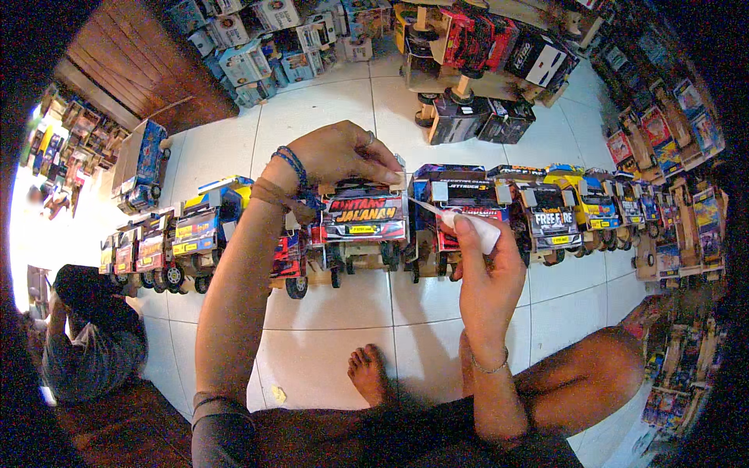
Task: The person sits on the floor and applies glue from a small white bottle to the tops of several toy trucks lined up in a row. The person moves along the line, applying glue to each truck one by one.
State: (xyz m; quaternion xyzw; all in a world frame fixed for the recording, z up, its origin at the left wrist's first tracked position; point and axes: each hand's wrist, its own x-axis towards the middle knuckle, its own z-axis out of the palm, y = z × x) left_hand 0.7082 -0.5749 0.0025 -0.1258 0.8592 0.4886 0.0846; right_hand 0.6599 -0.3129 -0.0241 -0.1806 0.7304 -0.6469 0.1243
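Observation:
A toy truck (360,209) with a black and red printed front stands in the middle of a long row of similar toy trucks. My left hand (343,156) reaches over its top, fingers pinched at a small white tab (398,184) on its right upper corner. In my right hand (493,281) is a white glue bottle (479,229), held between thumb and fingers. Its thin nozzle points up and left, the tip close to the tab; whether it touches, I cannot tell. Just right of it sits a dark blue toy truck (460,175), partly hidden by the bottle.
More toy trucks (550,214) line the tiled floor (335,312) to both sides. Printed boxes (246,62) are stacked at the back, beside toy truck parts (476,47). Wooden chassis (663,148) pile up on the right. Another person (90,343) sits at the lower left.

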